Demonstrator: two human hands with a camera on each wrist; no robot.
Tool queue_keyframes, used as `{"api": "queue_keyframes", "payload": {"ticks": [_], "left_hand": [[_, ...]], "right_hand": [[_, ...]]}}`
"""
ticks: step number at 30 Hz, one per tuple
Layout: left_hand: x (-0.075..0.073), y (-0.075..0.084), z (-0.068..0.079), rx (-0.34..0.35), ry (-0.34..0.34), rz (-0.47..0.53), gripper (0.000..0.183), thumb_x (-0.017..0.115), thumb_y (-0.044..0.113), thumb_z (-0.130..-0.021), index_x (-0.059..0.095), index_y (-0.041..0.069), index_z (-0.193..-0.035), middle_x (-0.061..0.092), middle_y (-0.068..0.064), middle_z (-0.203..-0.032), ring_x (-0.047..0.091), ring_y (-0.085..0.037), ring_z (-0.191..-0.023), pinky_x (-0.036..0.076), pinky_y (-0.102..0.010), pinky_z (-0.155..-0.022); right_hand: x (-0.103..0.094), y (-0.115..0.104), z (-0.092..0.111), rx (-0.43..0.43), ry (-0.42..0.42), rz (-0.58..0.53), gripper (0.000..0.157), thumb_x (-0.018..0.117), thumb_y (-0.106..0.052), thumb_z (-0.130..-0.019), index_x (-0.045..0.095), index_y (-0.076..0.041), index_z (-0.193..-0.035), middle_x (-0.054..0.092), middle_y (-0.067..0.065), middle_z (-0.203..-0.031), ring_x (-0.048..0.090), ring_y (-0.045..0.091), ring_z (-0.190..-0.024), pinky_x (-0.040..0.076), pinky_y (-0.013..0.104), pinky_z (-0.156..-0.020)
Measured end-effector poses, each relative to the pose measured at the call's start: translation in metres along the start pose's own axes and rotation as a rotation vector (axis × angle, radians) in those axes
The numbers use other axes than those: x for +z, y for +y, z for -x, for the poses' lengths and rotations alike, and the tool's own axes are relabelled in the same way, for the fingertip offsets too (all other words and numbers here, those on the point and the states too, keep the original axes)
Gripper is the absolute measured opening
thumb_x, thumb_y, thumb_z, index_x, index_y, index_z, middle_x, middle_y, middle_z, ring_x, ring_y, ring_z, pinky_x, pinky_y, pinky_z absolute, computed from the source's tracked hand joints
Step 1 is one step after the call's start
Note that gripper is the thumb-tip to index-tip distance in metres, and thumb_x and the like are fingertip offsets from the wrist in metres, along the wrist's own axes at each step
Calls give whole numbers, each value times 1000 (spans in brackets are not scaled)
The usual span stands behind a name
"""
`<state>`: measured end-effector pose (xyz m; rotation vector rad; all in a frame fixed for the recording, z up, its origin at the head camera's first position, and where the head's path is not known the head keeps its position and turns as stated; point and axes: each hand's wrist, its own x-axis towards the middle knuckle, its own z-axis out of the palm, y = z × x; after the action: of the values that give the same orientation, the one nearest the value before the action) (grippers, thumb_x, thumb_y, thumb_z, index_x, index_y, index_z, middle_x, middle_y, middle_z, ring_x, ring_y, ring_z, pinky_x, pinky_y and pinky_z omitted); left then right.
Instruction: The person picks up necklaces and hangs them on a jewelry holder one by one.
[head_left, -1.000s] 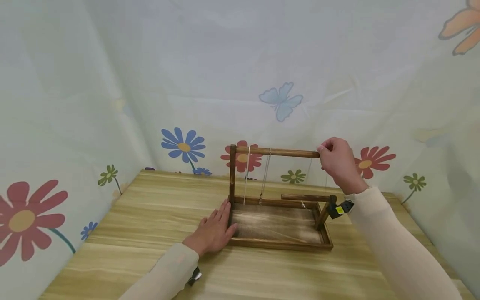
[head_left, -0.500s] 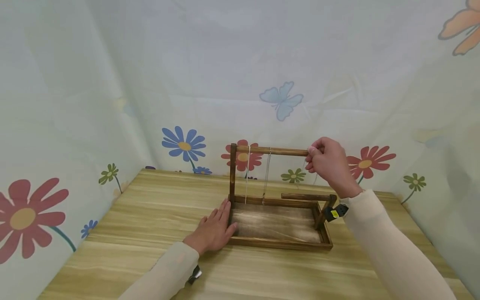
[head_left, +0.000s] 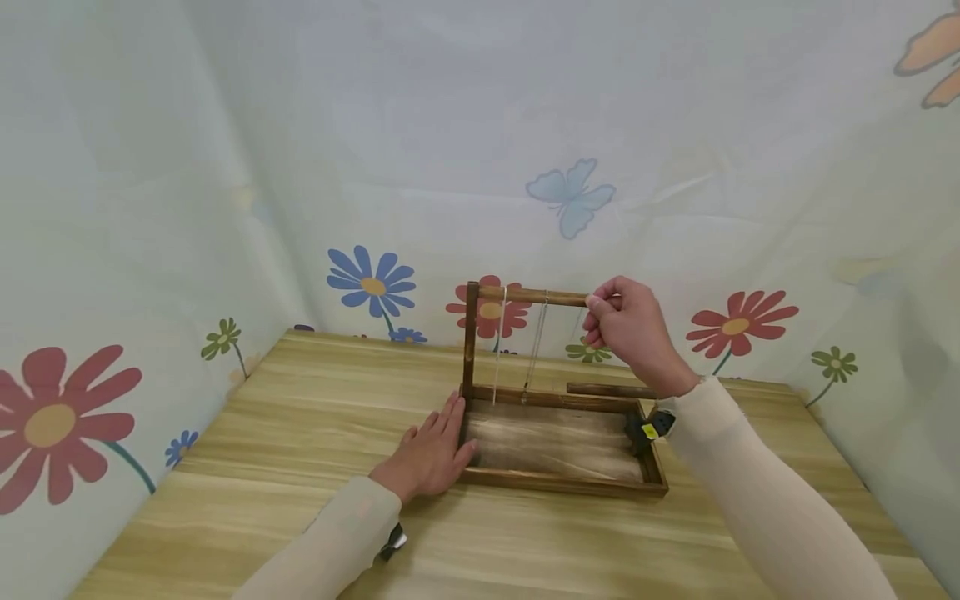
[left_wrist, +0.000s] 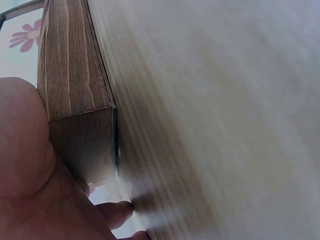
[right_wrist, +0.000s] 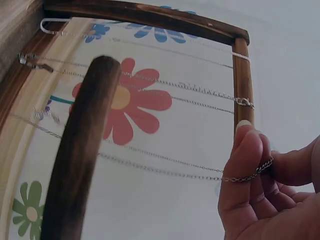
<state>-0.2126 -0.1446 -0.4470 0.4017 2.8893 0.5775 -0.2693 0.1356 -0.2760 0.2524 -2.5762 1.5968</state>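
Note:
A dark brown wooden jewelry stand has a tray base [head_left: 555, 479], a left post [head_left: 470, 342] and an upper bar [head_left: 566, 298]. My left hand [head_left: 431, 454] lies with straight fingers against the tray's left end. In the left wrist view its palm [left_wrist: 30, 165] is beside the wooden tray corner [left_wrist: 75, 55]. My right hand [head_left: 633, 325] is at the right part of the upper bar. Its thumb and fingers pinch a thin silver chain necklace [right_wrist: 175, 174], which hangs in two strands. The bar's free end is hidden behind this hand.
A white necklace [head_left: 500, 342] and another silver chain necklace [head_left: 537, 337] hang farther left on the upper bar. A lower bar [head_left: 607, 389] juts left beneath the right hand. The stand is on a wood-grain table [head_left: 337, 400] before a flowered cloth backdrop [head_left: 420, 167].
My right hand has moved left along the upper bar from its free end, bringing the pinched chain necklace with it. The left hand stays against the tray. The head view has shifted slightly.

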Motion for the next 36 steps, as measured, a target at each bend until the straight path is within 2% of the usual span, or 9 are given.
{"api": "queue_keyframes", "payload": {"ticks": [5,11,16,19,23,30,36], "left_hand": [[-1,1,0,-6,-5,11,76,42,48,-110,11,9,-169,6,-5,-178,28,-42,-158,25,-69,-123],[-2,1,-1,-8,0,14,75,42,47,-111,11,10,-169,7,-5,-178,28,-42,-159,25,-70,-123],[-2,2,0,-14,-5,16,75,42,47,-111,11,10,-169,6,-5,-178,28,-42,-159,24,-70,-123],[-2,3,0,-17,-10,15,75,42,47,-111,11,10,-169,6,-4,-178,27,-42,-159,24,-70,-123],[-2,3,0,-21,-16,13,76,41,48,-111,11,10,-169,5,-4,-179,26,-41,-160,23,-69,-124],[-2,2,-1,-14,-19,19,76,41,45,-111,9,9,-169,4,-7,-178,24,-43,-160,21,-70,-124],[-1,3,0,-14,-10,18,76,41,48,-110,11,10,-169,6,-6,-178,27,-43,-159,23,-70,-124]], "right_hand": [[6,3,-2,-28,13,-60,18,52,-14,-109,55,4,-111,67,13,-85,68,11,-64,62,30,-64],[7,6,-2,-65,33,-95,16,53,-13,-109,55,3,-110,68,9,-84,69,9,-65,61,27,-64],[7,7,-2,-53,29,-129,16,54,-14,-109,56,3,-111,69,8,-85,69,8,-66,61,26,-66],[6,7,0,-47,21,-150,17,55,-14,-109,56,3,-112,69,2,-83,69,8,-67,62,27,-67],[3,3,5,-72,7,-193,18,55,-15,-109,56,3,-111,69,-3,-81,71,8,-69,62,27,-69],[-6,-12,16,-147,-14,-250,16,56,-16,-108,56,0,-109,70,1,-86,71,10,-75,63,26,-73],[-12,-20,19,-150,-39,-351,14,58,-14,-107,57,0,-109,72,0,-86,72,10,-74,62,24,-73]]}}
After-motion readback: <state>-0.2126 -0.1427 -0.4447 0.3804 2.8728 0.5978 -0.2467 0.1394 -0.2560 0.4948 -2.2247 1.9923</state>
